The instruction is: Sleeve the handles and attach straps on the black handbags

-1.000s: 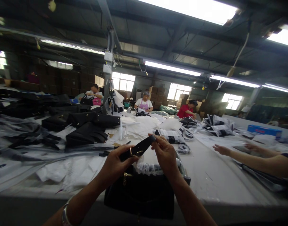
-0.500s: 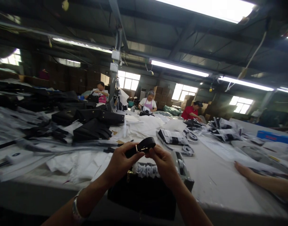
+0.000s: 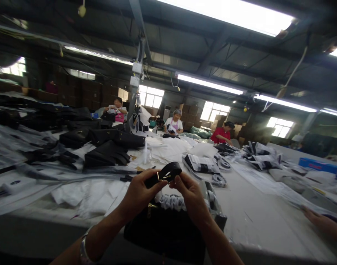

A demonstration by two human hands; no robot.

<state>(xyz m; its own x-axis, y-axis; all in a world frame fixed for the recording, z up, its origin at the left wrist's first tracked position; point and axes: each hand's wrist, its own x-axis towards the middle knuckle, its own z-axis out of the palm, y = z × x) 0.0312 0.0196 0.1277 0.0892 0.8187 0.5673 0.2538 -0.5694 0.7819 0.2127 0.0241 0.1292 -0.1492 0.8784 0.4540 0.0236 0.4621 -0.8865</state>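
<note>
My left hand (image 3: 138,192) and my right hand (image 3: 189,195) both pinch a black strap (image 3: 165,173) with a gold buckle, curled into a loop above a black handbag (image 3: 165,232). The handbag stands at the near edge of the white table (image 3: 256,213), with crumpled white paper stuffing (image 3: 171,201) showing at its top. A bracelet sits on my left wrist.
Black bags (image 3: 107,154) and plastic-wrapped pieces pile up on the left. Wrapped bundles (image 3: 201,162) lie ahead, a blue box (image 3: 317,164) far right. A co-worker's hand (image 3: 320,221) rests on the table at right. Three people (image 3: 174,125) work at the far end.
The strap went from held straight between my hands to bent into a loop, as my hands came closer together. The co-worker's arm at right drew back toward the right edge.
</note>
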